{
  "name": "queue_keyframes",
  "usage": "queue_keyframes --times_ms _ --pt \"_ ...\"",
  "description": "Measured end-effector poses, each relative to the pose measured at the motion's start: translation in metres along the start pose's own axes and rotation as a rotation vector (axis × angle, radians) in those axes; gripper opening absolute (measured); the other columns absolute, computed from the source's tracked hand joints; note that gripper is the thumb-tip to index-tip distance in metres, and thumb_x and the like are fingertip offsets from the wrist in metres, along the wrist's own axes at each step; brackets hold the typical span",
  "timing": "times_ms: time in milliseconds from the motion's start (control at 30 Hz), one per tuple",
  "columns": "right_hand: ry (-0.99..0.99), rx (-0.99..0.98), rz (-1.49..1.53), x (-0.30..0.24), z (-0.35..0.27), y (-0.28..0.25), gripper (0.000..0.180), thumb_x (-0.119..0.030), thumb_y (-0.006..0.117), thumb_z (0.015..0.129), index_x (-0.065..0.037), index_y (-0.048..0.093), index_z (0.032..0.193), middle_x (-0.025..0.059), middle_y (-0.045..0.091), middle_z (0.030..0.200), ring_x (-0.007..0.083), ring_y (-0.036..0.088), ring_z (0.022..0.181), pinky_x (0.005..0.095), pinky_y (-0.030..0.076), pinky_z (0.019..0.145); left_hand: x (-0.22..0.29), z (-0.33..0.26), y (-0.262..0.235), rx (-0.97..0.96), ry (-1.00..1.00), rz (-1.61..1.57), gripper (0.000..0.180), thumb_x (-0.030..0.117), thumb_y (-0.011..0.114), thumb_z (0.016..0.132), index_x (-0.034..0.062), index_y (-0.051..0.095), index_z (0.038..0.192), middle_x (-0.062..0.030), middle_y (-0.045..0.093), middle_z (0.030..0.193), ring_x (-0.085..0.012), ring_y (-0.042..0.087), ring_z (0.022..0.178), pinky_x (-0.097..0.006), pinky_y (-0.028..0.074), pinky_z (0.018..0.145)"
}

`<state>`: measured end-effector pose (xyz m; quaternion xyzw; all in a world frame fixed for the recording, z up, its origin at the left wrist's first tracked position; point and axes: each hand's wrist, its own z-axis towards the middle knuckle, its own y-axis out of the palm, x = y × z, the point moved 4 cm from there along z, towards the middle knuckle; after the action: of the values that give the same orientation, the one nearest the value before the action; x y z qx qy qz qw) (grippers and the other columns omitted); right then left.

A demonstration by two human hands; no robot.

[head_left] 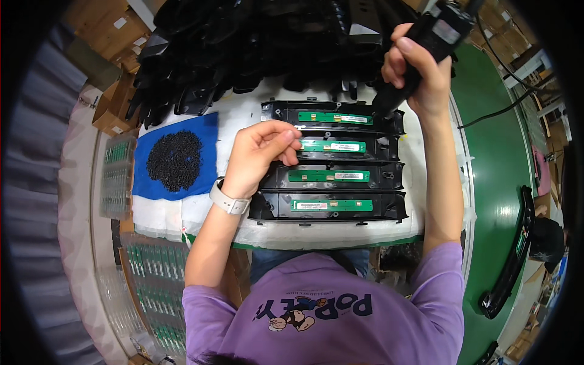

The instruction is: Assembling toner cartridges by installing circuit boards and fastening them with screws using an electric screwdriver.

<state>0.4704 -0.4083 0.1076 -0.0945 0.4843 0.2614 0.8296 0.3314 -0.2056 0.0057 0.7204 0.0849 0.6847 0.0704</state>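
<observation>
Four black plastic housings would exceed a plain count, so several lie in a stack of rows before me. Each carries a narrow green circuit board, such as the nearest board (331,205) in the nearest housing (267,205). My right hand (426,76) is wrapped round a black electric screwdriver (433,38), tilted with its lower end by the right part of the farthest housing (286,111). Over the left end of the second-farthest board (347,146), my left hand (267,146) has its fingers curled and pinched together. What they hold, if anything, is too small to make out.
Left of the housings, a heap of small black screws (174,160) lies on a blue cloth (210,137). Black plastic parts (243,48) pile up at the back. Trays of green boards (155,280) stand at lower left. A cable (496,118) hangs at right above a green surface (486,182).
</observation>
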Motion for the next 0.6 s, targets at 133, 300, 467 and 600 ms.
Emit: queue_keyframes --times_ms 133,300,467,600 --pt "0.035 0.051 0.004 0.018 0.003 -0.009 0.019 -0.017 0.067 0.077 0.0 0.058 0.078 0.0034 0.05 0.056 0.0115 0.048 0.044 0.0235 0.036 0.041 -0.001 0.002 -0.006 0.029 0.03 -0.084 0.015 0.012 0.058 0.09 -0.0017 0.062 0.097 -0.0066 0.065 0.081 -0.0102 0.06 0.064 -0.021 0.048 0.059" --pt "0.033 0.02 -0.035 0.022 0.004 -0.011 0.018 -0.017 0.067 0.077 -0.001 0.059 0.077 0.0032 0.051 0.056 0.0113 0.049 0.045 0.0235 0.036 0.04 -0.003 0.002 -0.015 0.059 0.044 -0.12 0.016 0.012 0.057 0.09 -0.0016 0.061 0.097 -0.0061 0.064 0.082 -0.0096 0.058 0.064 -0.02 0.047 0.06" --pt "0.037 0.035 -0.064 0.022 0.002 -0.011 0.018 -0.016 0.063 0.079 0.001 0.057 0.083 0.0041 0.049 0.055 0.0121 0.047 0.043 0.0249 0.037 0.042 -0.004 0.001 -0.016 0.049 0.041 -0.14 0.015 0.012 0.057 0.091 -0.0012 0.061 0.097 -0.0058 0.064 0.082 -0.0096 0.058 0.064 -0.021 0.047 0.061" --pt "0.03 0.051 -0.107 0.021 0.002 -0.009 0.018 -0.013 0.059 0.081 0.002 0.054 0.088 0.005 0.047 0.054 0.0126 0.044 0.04 0.0263 0.037 0.044 -0.003 0.0 -0.015 0.04 0.062 -0.143 0.014 0.011 0.056 0.091 -0.0007 0.06 0.098 -0.0055 0.063 0.084 -0.0093 0.057 0.067 -0.021 0.047 0.063"
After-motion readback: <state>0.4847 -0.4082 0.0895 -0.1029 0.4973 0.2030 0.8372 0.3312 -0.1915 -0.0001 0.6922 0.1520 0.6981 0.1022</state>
